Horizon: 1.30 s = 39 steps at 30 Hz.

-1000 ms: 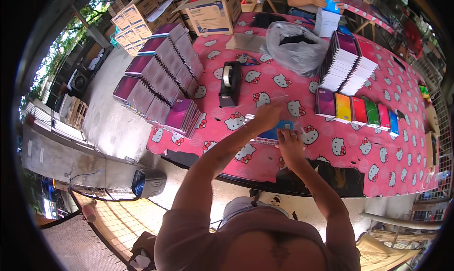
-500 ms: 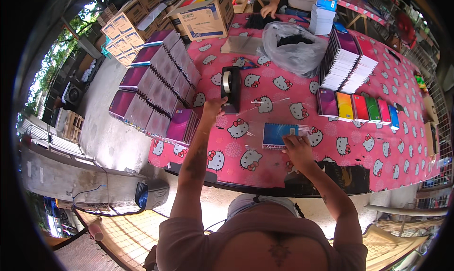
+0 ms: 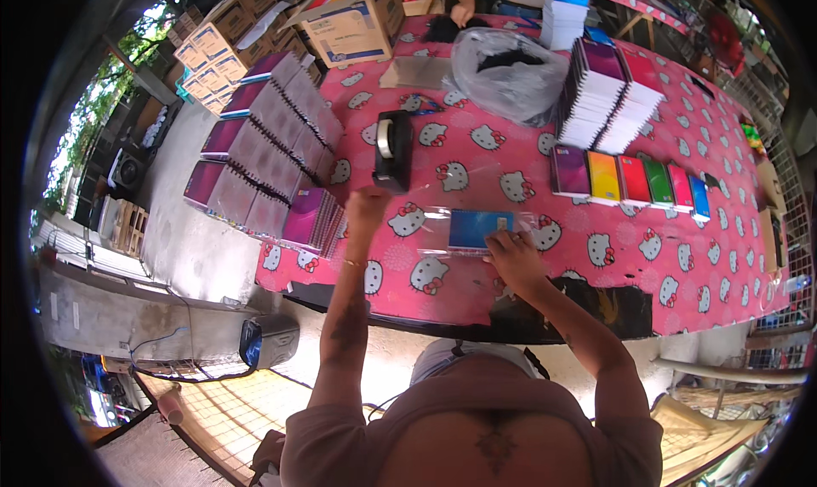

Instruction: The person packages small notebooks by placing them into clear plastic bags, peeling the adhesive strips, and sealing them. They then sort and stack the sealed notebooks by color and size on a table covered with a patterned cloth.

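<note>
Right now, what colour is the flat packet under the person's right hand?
Blue, inside a clear wrapper; the packet shows best in the head view, under the right hand.

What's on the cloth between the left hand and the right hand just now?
In the head view, a clear plastic sleeve stretches between the left hand and right hand, with a blue booklet inside it, lying on the pink patterned tablecloth.

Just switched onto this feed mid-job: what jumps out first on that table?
The pink cartoon-cat tablecloth fills the view. At its near edge the right hand presses on a blue booklet in a clear sleeve, while the left hand is raised just in front of a black tape dispenser. To the right lies a row of coloured booklets, with stacks of spiral notebooks overlapping along the left edge.
</note>
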Available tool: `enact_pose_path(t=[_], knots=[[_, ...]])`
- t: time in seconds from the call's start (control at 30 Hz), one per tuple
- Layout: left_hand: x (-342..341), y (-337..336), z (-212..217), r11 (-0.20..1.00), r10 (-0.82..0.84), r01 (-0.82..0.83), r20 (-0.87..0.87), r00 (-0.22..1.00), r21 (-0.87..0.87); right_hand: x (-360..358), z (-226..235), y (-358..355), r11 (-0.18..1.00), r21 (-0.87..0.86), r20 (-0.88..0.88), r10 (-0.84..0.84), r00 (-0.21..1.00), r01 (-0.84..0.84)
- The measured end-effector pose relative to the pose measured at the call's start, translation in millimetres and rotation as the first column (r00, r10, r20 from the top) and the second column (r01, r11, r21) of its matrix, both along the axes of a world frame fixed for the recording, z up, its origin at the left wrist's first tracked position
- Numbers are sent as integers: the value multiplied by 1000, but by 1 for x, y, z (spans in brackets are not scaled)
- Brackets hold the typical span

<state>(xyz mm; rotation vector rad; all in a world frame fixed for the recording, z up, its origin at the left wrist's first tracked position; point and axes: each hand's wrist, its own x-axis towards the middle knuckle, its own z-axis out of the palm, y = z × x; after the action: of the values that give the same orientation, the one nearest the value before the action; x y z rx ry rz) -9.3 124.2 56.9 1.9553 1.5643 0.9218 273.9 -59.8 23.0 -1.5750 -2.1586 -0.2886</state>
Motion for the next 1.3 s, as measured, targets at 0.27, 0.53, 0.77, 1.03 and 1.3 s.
enact_pose_path(t=[0.27,0.53,0.77,1.03,1.3], knots=[[138,-93,-30,976,-175,111,-381,908,-186,1,-9,-2,997,-77,-10,23,1000,-24],[115,-119,-19,973,-225,155,-557,799,-171,5,10,7,994,-106,-101,-26,995,16],[122,-145,-23,716,-329,532,-454,828,452,66,10,123,666,-695,-413,-62,909,-271],[90,-124,-35,986,-166,170,211,963,0,97,58,104,297,-795,-599,-518,611,-528],[-7,21,-43,883,221,-203,8,975,424,29,118,14,945,-58,-207,304,930,-321]])
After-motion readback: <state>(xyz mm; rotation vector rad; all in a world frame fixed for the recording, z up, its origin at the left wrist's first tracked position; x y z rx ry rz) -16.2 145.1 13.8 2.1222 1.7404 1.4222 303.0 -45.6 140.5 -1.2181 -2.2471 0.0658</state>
